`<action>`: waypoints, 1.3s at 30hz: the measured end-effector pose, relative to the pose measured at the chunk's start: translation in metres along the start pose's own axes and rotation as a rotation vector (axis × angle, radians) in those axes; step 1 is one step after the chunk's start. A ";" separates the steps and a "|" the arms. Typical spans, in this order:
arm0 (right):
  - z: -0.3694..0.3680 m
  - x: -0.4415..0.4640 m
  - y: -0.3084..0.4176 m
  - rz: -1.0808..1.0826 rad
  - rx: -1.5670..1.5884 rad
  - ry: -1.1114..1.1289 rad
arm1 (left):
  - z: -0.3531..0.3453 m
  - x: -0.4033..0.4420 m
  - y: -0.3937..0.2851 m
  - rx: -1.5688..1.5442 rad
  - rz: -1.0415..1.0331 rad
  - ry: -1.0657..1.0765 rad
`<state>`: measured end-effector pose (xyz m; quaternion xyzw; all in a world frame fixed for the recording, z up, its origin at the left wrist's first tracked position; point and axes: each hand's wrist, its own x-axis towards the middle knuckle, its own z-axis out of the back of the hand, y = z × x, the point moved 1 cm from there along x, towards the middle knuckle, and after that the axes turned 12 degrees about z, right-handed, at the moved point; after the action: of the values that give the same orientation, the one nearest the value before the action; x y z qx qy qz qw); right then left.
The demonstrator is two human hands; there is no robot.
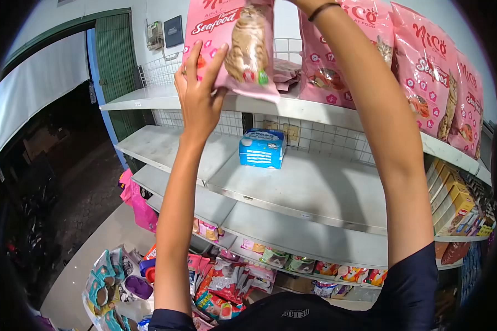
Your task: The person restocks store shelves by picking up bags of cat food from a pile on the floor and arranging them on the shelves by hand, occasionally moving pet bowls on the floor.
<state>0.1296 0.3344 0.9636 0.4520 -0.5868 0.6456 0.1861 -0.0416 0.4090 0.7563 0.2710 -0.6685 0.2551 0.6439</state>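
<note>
A pink bag of seafood-flavour cat food (pixel 221 44), printed with a large cat, is held upright at the top shelf's front edge, and the top of the frame cuts it off. My left hand (pixel 200 94) grips its lower left side, with fingers spread over the front and the thumb near the bottom edge. Of my right hand (pixel 299 2), only a sliver by the wrist shows at the upper edge, close to the bag's upper right; its fingers are hidden. More pink cat food bags (pixel 425 71) stand to the right on that shelf.
Below the top shelf (pixel 337 110), a blue-and-white package (pixel 262 149) sits on the second shelf (pixel 292 182). Small colourful packets (pixel 284 259) line a low shelf. Many pouches (pixel 226 281) lie near my body. Boxes (pixel 453 204) stand at right; a dark doorway (pixel 55 138) opens at left.
</note>
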 end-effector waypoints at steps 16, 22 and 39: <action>0.035 -0.038 0.024 -0.025 0.188 0.411 | -0.125 0.088 0.081 -0.078 0.019 0.578; -0.038 -0.078 0.018 0.029 0.164 0.714 | -0.128 0.084 0.085 0.047 0.015 0.514; -0.082 -0.100 0.051 -0.116 -0.088 1.322 | -0.117 0.061 0.113 0.202 0.217 0.631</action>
<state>0.1125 0.4271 0.8609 -0.0164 -0.3496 0.7512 0.5596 -0.0369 0.5695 0.8226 0.1683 -0.4329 0.4582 0.7578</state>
